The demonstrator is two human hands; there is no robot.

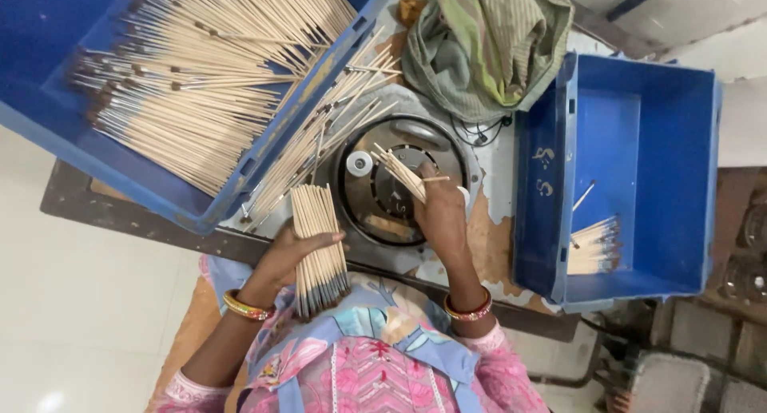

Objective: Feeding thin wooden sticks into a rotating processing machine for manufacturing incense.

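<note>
My left hand (289,253) grips a thick bundle of pale wooden brush sticks (318,237) with dark metal ends pointing toward me. My right hand (438,213) holds a few of the same sticks (402,173) over a round dark metal machine head (383,193) set in the worn table. A big blue crate (240,173) at the left is heaped with many such sticks (192,69). More sticks (319,141) lie loose between that crate and the machine.
A second blue crate (663,173) at the right holds a small pile of sticks (595,245). A crumpled green striped cloth (487,41) lies at the back. The table edge (80,205) runs along a white floor on the left.
</note>
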